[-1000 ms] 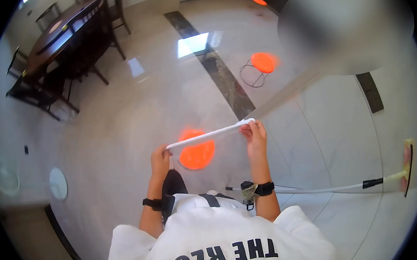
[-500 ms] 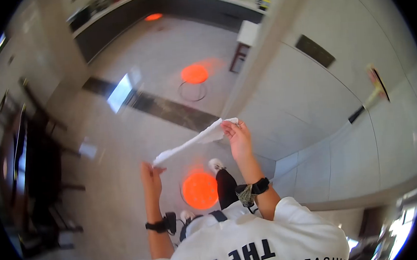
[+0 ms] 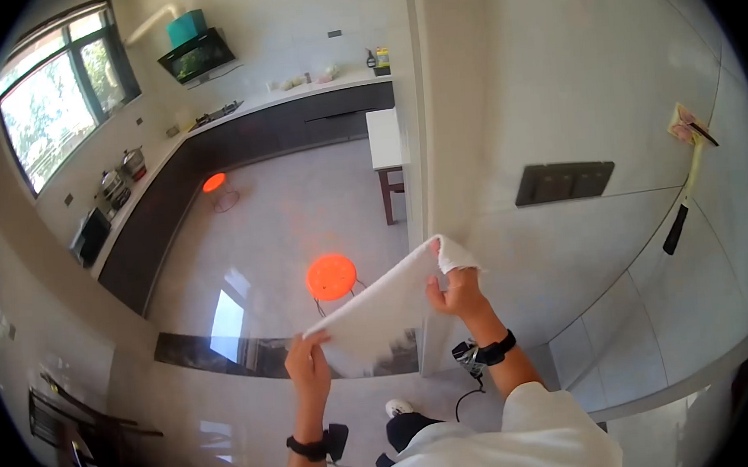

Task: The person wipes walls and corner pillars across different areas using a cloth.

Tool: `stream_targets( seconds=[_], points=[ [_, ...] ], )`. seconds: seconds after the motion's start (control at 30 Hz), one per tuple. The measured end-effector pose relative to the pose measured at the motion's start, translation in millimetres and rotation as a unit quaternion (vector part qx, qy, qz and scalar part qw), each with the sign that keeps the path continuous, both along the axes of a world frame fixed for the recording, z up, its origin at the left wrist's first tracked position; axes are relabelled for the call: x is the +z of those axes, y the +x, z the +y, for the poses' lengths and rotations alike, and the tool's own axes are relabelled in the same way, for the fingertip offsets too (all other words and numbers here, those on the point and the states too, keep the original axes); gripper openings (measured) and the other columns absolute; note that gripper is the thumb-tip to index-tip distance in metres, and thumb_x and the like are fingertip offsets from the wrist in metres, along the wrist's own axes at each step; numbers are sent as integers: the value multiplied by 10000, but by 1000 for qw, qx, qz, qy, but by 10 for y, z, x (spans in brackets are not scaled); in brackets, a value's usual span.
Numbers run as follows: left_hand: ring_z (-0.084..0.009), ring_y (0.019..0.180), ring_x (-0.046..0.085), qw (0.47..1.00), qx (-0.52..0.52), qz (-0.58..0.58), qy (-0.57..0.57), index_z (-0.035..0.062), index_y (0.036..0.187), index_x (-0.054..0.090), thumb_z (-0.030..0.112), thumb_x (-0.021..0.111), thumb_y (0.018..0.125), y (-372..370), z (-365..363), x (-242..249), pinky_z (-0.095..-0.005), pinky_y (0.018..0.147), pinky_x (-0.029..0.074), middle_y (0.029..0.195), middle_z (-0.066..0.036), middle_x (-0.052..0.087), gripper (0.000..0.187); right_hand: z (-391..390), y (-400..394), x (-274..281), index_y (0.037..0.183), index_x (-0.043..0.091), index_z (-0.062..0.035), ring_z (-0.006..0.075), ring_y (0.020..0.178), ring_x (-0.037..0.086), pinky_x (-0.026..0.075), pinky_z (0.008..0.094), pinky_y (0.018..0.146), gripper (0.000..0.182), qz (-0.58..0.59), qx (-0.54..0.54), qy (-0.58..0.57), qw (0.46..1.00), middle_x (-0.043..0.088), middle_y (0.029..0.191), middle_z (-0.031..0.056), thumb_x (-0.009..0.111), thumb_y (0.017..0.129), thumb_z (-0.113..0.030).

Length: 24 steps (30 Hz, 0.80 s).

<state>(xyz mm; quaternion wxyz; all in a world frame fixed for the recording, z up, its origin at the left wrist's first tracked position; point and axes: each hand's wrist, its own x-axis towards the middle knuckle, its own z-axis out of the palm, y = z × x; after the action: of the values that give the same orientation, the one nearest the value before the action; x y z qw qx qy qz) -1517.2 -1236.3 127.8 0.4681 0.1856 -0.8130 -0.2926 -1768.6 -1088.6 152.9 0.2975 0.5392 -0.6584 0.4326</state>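
Note:
A white cloth (image 3: pixel 380 315) is stretched between my two hands, its upper edge slanting up to the right and the rest hanging down. My left hand (image 3: pixel 308 364) pinches the lower left corner. My right hand (image 3: pixel 458 293) grips the right end, where a fold of cloth lies over the fingers. Both wrists wear black straps with small devices. Beyond the cloth, an orange round stool (image 3: pixel 331 277) stands on the kitchen floor.
A doorway wall with a switch panel (image 3: pixel 565 183) is close on the right, with a brush (image 3: pixel 691 177) hanging on it. A white table (image 3: pixel 384 139) stands past the door edge. Dark chairs (image 3: pixel 78 410) are at lower left. The counter (image 3: pixel 295 94) lines the kitchen.
The view has lifted and come nearer the kitchen doorway. Both hands still hold the cloth, which now hangs open wider. The stool by my feet is out of sight.

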Motion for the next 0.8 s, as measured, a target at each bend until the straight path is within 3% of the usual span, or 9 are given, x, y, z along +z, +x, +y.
stream_targets(
  seconds=[0.13, 0.2, 0.27, 0.37, 0.47, 0.53, 0.63, 0.73, 0.8],
  points=[
    [-303, 823, 574, 993, 25, 63, -93, -33, 926, 582, -16, 477, 838, -634, -690, 691, -359, 733, 450, 899, -179, 590, 138, -223, -96, 627, 1104, 520, 82, 361, 797, 577, 482, 406, 708, 447, 107, -28, -102, 989, 578, 973, 215, 557, 685, -67],
    [-324, 919, 557, 996, -11, 78, -48, -41, 1033, 545, -15, 474, 830, -978, -858, 967, -368, 828, 439, 1073, -201, 525, 216, -239, -131, 800, 1125, 513, 65, 334, 764, 576, 481, 402, 669, 484, 89, -30, -114, 989, 583, 955, 188, 593, 671, -82],
    [-336, 1098, 474, 972, -140, 185, -36, -55, 1197, 431, -28, 482, 801, -1629, -964, 1117, -363, 940, 389, 1246, -212, 387, 400, -201, -241, 788, 1151, 501, 59, 322, 759, 578, 482, 402, 656, 524, 65, -47, -101, 992, 583, 946, 173, 622, 665, -99],
    [-383, 1291, 260, 956, -240, 158, -56, -61, 1338, 245, 66, 472, 817, -2262, -904, 1420, -427, 1054, 240, 1386, -247, 211, 582, -222, -187, 678, 1167, 475, 81, 336, 779, 576, 485, 409, 668, 567, 80, -109, -83, 987, 564, 946, 182, 643, 666, -124],
    [-426, 1352, 67, 927, -299, 173, -148, -59, 1389, 129, 189, 417, 845, -2718, -653, 1555, -486, 1082, 84, 1446, -288, 58, 664, -330, -162, 591, 1207, 428, 93, 345, 793, 565, 482, 417, 675, 645, 122, -176, -110, 971, 533, 988, 191, 662, 664, -162],
    [-441, 1353, -3, 898, -364, 206, -133, -66, 1395, 88, 239, 375, 857, -2883, -524, 1533, -501, 1075, 11, 1452, -299, -9, 681, -399, -136, 586, 1234, 392, 98, 347, 800, 555, 479, 418, 675, 698, 149, -216, -130, 956, 509, 1028, 199, 671, 660, -184],
    [-448, 1353, -35, 861, -445, 222, -100, -76, 1395, 66, 276, 343, 875, -3123, -508, 1513, -509, 1071, -21, 1453, -306, -51, 686, -372, -219, 373, 1327, 161, 128, 358, 1115, 353, 305, 426, 924, 895, 135, -228, -99, 959, 269, 1281, 266, 675, 683, -223],
    [-439, 1352, -43, 826, -508, 219, -107, -98, 1383, 33, 332, 316, 909, -3232, -580, 1595, -505, 1076, -7, 1456, -286, -87, 700, -363, -164, 356, 1362, -33, 120, 353, 1331, 142, 146, 423, 1071, 1000, 21, -239, -114, 964, 57, 1433, 287, 654, 728, -235],
    [-405, 1360, -59, 810, -533, 217, -112, -72, 1396, -8, 406, 314, 933, -3258, -643, 1666, -489, 1085, -2, 1472, -239, -98, 738, -409, -89, 647, 1338, 14, 123, 382, 1319, 186, 185, 422, 1057, 924, 21, -297, -140, 944, 114, 1409, 323, 637, 748, -220]
  ],
)
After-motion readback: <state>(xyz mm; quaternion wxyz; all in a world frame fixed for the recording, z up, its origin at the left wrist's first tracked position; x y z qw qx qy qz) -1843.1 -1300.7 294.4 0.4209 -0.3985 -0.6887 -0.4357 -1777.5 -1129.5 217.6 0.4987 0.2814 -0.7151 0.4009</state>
